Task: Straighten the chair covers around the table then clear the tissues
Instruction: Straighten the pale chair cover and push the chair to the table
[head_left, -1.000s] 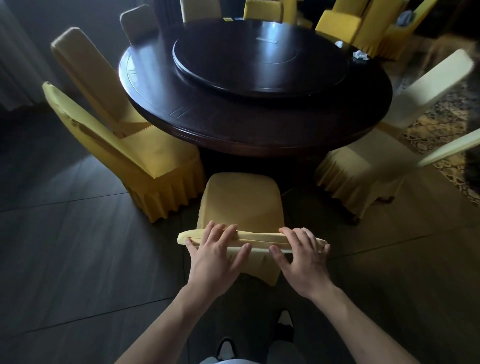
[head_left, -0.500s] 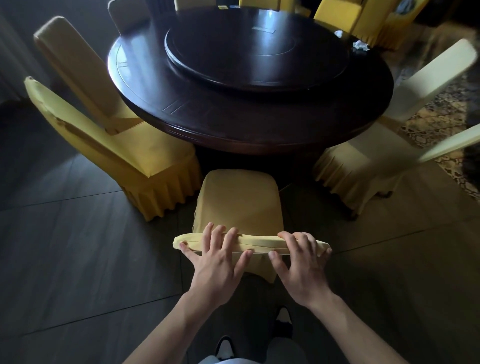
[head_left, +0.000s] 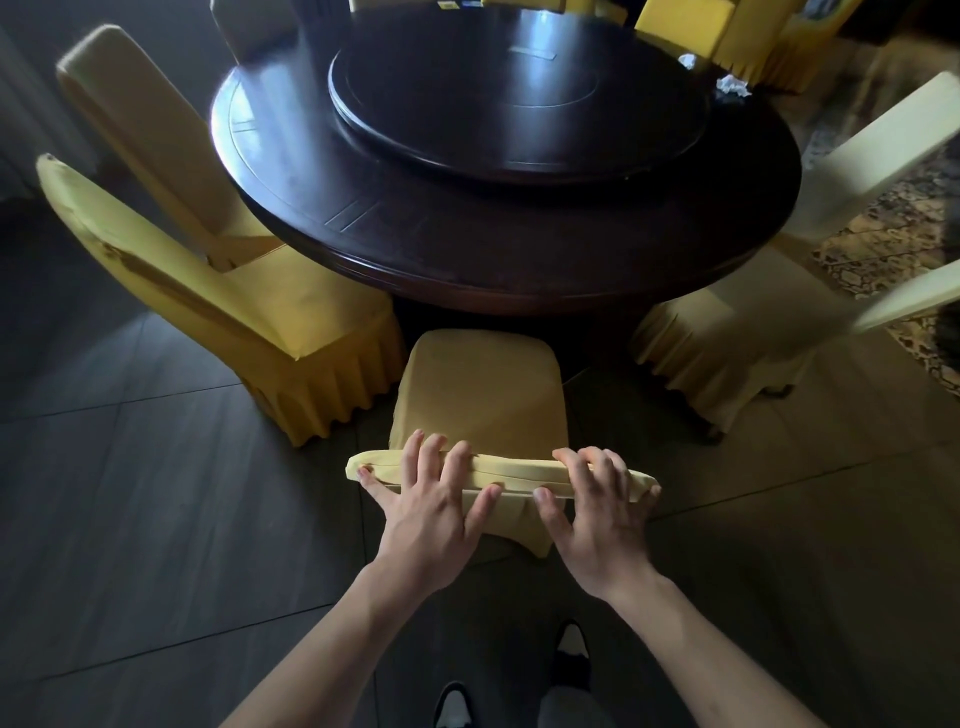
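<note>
Big round dark desk (head_left: 519, 249) fills the middle, with a raised turntable (head_left: 519, 93) on top. Yellow-covered chairs ring it: two on the left (head_left: 249, 312), pale ones on the right (head_left: 737, 343). Straight ahead, the near chair cover (head_left: 480, 395), its seat tucked toward the desk edge. Both hands are on its top edge, side by side: left hand (head_left: 431, 512) with fingers curled over the backrest top, right hand (head_left: 597, 512) gripping it likewise. Far right on the desk, crumpled white tissues (head_left: 732, 85) sit near the rim.

Far chairs (head_left: 722, 31) cropped by top edge
</note>
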